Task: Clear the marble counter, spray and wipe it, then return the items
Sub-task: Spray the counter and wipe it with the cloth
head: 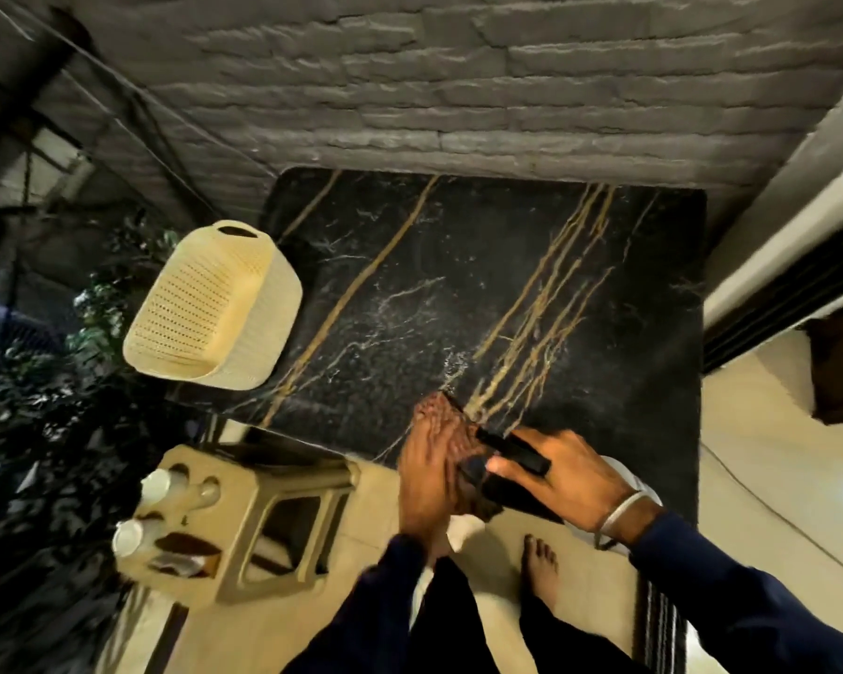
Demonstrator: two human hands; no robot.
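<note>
Nearest: bare foot on pale floor, person stands at near edge of tabletop.

left grip: fingers look straight, laid flat on rumpled brown cloth; blurred, so not sure on thumb. Cloth sits at near edge of black gold-veined marble tabletop, its far tip on the stone.

right grip: just right of cloth, fingers clamped round black bar-shaped object. Prob. sprayer head, can't confirm. Its long axis runs far-left to near-right, far end pointing at cloth. Something white shows under that hand, unidentifiable.

Key relation: cloth is directly under left grip w/ the whole slab stretching away from it, far and to both sides. So the wipe stroke goes outward from the body, and left is the hand on it. Fine pale specks mid-slab look like spray, so my read is sprayed, wipe in hand, return not yet done.

Left of hands, off the slab: beige plastic stool carrying two white paper cups plus small dark/clear bits I can't ID. Cup contents not visible.

Further: cream perforated plastic basket at tabletop's left edge, tipped, mouth facing viewer, nothing seen inside. Can't tell if it rests on the stone or beside it. Left hand is nearer to both.

Far: grey brick wall, foliage at left.
</note>
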